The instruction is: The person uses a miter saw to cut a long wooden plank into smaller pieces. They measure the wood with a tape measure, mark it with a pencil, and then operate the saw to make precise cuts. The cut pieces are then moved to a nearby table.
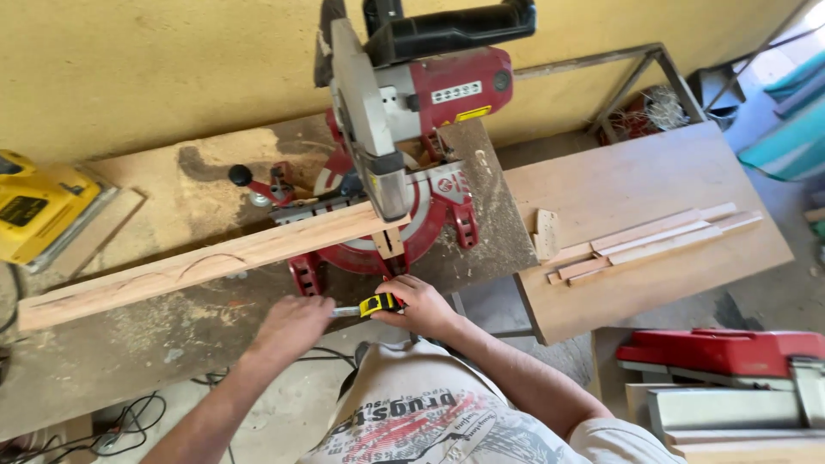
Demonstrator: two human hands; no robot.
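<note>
Head view: person w/ tape measure (381, 304) at a miter saw (404, 129), bench at frame center.

Right hand (423, 308) has fingers curled tight around the yellow-black tape case, lower center of frame; a short bit of blade runs left to the left hand (296, 320), whose fingers are bent down over the blade end, pinching it near the bench edge. Both hands sit just below the saw's red base. Long board (206, 262) lies across the saw table, running from frame's left edge up to under the blade guard. Yellow sander (39, 206) at far left. Wood strips (653, 241) lie on a side table (601, 301) at right, well apart from the hands. Red tool (722, 351) at lower right; cables (129, 421) at lower left.
</note>
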